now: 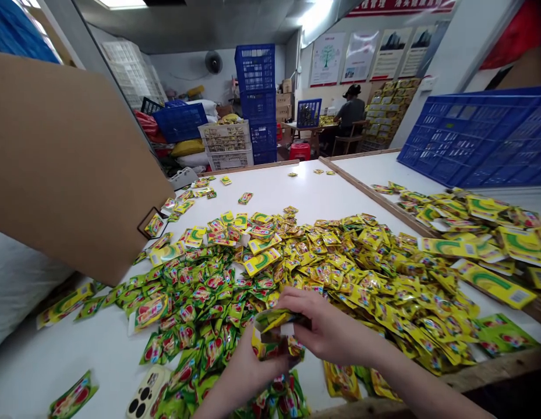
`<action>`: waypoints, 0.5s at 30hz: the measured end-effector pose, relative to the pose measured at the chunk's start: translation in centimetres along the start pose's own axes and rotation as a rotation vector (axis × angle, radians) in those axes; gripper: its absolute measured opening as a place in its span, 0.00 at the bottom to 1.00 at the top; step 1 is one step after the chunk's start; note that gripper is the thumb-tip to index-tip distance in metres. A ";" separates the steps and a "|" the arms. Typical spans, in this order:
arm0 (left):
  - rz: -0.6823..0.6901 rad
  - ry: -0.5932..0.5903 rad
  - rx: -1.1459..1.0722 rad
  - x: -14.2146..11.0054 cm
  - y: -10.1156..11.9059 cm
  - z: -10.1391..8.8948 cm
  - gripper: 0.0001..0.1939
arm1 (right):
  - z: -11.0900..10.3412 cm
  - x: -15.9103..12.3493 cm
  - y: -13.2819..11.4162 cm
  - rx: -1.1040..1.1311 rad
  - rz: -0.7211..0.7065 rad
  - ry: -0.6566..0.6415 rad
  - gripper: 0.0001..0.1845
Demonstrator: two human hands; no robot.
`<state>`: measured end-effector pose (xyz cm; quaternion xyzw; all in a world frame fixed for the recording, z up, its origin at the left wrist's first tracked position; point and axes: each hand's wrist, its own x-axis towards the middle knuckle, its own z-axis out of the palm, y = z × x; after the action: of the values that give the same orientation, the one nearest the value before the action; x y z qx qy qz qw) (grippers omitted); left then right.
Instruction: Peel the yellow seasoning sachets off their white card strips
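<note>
Near the table's front edge my left hand (246, 369) is closed around a small printed carton (265, 348), its top end open. My right hand (320, 326) pinches yellow-green sachets (276, 318) at the carton's mouth. I cannot tell how far the sachets sit inside, and the right fingertips are partly hidden. Around both hands lie loose sachets: green ones with red fruit prints (204, 294) to the left, yellow ones (384, 279) to the right. Several flat yellow cartons (261, 262) rest on top of the heap.
A phone (148, 393) lies at the front left. A large cardboard sheet (73, 157) leans in from the left. On the right, beyond a wooden strip (361, 183), are more cartons (488, 250) and a blue crate (475, 139). A person (352, 110) sits at a far table.
</note>
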<state>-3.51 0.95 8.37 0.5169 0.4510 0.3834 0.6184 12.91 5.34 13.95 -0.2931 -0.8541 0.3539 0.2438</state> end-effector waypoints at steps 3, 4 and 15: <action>-0.021 -0.048 0.048 0.0 -0.3 0.8 0.14 | -0.5 -0.5 -0.8 -0.180 0.071 -0.166 0.17; -0.023 -0.063 0.058 0.0 -0.4 1.1 0.14 | -0.5 -0.6 -1.0 -0.230 0.084 -0.209 0.15; -0.156 -0.283 -0.180 -1.0 -2.5 1.7 0.21 | 0.4 -4.0 1.0 0.087 0.040 -0.206 0.16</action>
<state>-2.20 -0.90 6.13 0.4716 0.3622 0.2967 0.7472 15.80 3.07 12.09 -0.2614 -0.8524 0.4236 0.1603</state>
